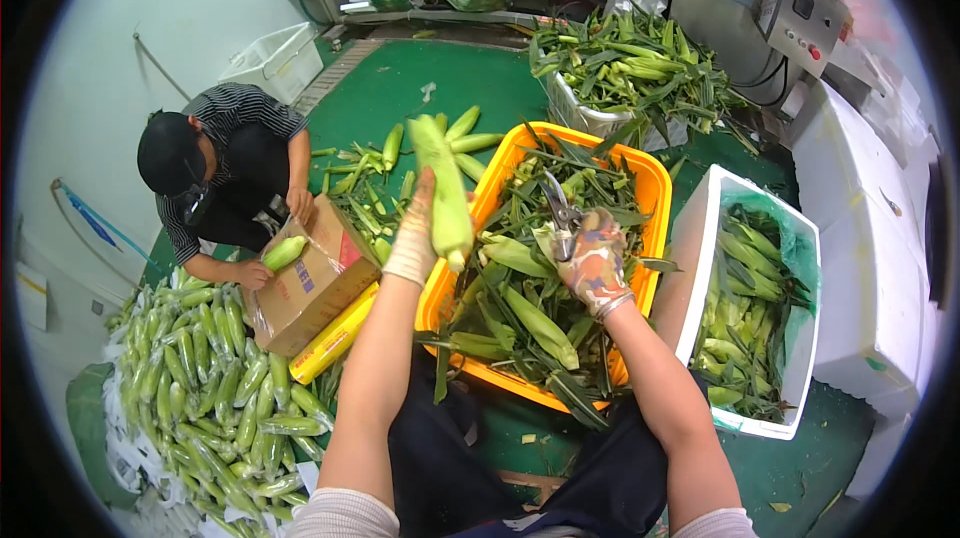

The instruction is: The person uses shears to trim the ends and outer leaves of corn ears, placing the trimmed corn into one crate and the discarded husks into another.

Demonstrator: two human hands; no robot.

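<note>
My left hand (pixel 415 232), in a pale work glove, holds a trimmed ear of corn (pixel 445 197) in its green husk, upright and slightly blurred. In my gloved right hand (pixel 598 260) is a pair of pruning shears (pixel 559 208), with the blades pointing up and to the left. Both hands are over a yellow-orange plastic crate (pixel 658 197), the left one at its left rim. Loose husk leaves (pixel 540 163) and untrimmed ears of corn (pixel 538 324) fill the crate. Several trimmed ears (pixel 466 139) lie on the floor beyond my left hand.
At left a co-worker (pixel 225 140) handles an ear (pixel 284 253) on a cardboard box (pixel 315 287), beside a yellow film roll box (pixel 334 335). Wrapped corn (pixel 217 388) is heaped nearby. A foam box (pixel 682 313) of corn stands right; a white crate (pixel 581 114) overflows with husks behind.
</note>
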